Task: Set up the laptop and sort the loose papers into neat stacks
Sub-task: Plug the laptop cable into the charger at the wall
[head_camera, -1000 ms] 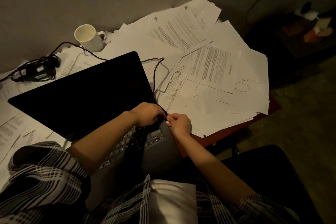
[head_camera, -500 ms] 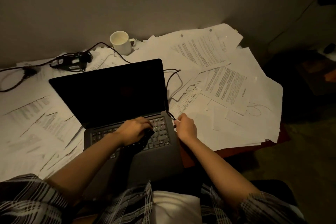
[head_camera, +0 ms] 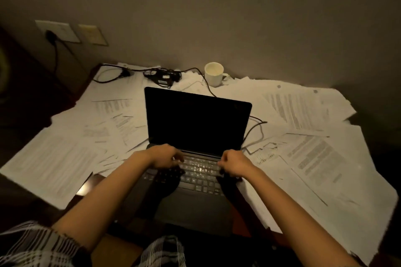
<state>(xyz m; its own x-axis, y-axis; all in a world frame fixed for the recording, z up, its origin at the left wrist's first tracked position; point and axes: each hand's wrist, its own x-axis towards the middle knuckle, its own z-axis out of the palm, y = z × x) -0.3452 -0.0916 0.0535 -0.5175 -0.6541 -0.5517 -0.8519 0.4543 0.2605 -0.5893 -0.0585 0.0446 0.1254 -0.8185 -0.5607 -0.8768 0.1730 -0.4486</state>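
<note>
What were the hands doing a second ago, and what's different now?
A second ago both hands pinched the cable plug at the laptop's right edge. They have let go: the left hand and right hand now rest with curled fingers over the keyboard, the right one last. The charger cable runs to the laptop's right side. The screen stays dark; the mug and loose papers lie as before.

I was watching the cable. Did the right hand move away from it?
Yes. The right hand left the cable by the laptop's right edge and now sits over the keyboard.
</note>
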